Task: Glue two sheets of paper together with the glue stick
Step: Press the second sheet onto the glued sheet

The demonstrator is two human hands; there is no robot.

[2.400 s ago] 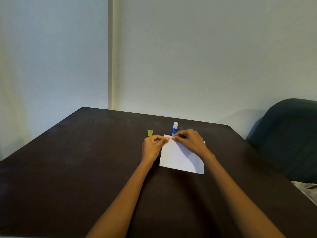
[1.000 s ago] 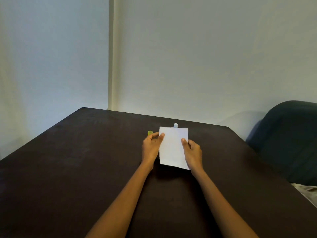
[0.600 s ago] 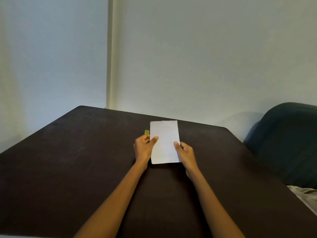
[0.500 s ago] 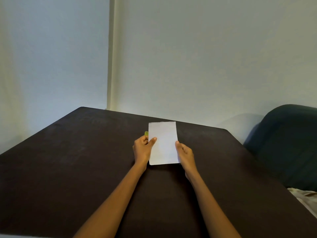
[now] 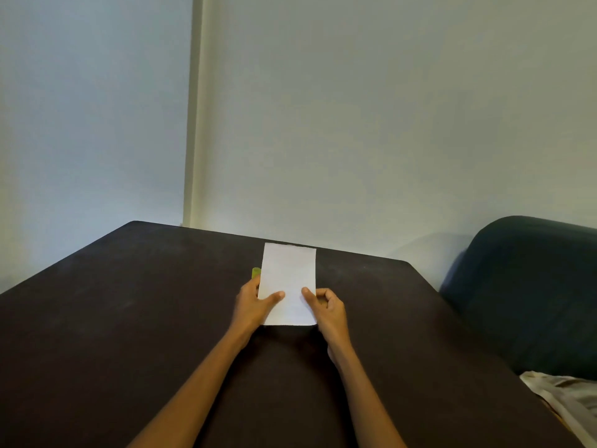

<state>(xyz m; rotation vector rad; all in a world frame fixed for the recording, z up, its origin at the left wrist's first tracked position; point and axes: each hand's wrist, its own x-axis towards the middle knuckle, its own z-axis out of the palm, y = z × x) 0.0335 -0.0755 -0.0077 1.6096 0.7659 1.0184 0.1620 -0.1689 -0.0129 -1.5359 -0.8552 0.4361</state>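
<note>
Left hand (image 5: 255,305) and right hand (image 5: 328,307) raised, thumbs pinching

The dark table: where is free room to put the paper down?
The dark table is bare left of the left hand, and right of the right hand toward the dark green sofa. It is crowded at the white paper sheet, beside the small yellow-green cap.

1. There is only one view, from a camera on the person's head, so no second view shares the scene.
2. It faces forward and slightly down across the dark table (image 5: 129,318).
3. The wall (image 5: 387,124) fills the upper frame, probably near.
</note>
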